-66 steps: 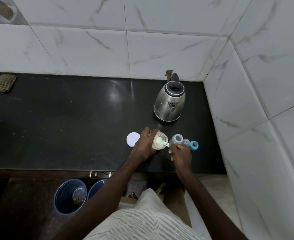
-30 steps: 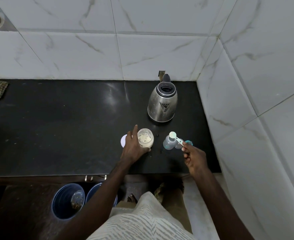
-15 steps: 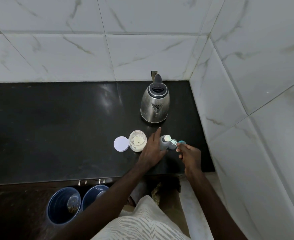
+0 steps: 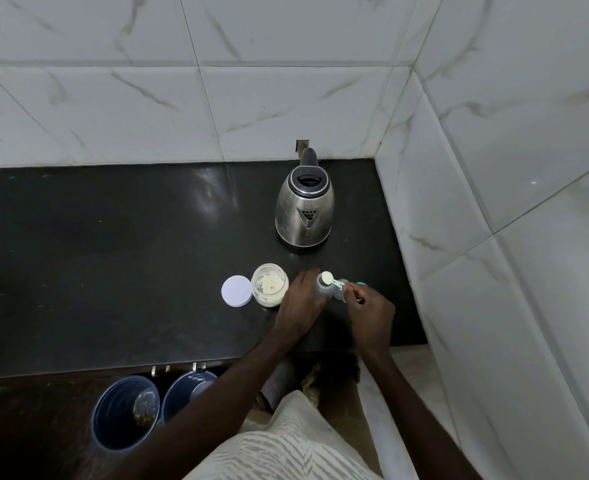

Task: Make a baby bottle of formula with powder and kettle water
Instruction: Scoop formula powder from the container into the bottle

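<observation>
A clear baby bottle [image 4: 322,289] stands uncapped on the black counter [image 4: 113,271]. My left hand [image 4: 298,304] grips its side. My right hand [image 4: 369,308] pinches the handle of a small scoop [image 4: 328,278], whose bowl, heaped with pale powder, sits right over the bottle's mouth. An open jar of formula powder [image 4: 270,284] stands just left of my left hand, with its white lid [image 4: 237,291] lying flat beside it. The steel kettle [image 4: 304,206] stands behind, near the corner. The bottle's teal cap parts [image 4: 361,284] peek out beyond my right fingers.
Tiled walls [image 4: 494,168] close off the back and right sides of the counter. Two dark blue buckets [image 4: 123,412] stand on the floor below the counter's front edge. A striped garment [image 4: 279,452] fills the lower middle.
My left hand left the powder jar and took hold of the bottle. My right hand carried the filled scoop from the jar over to the bottle's mouth.
</observation>
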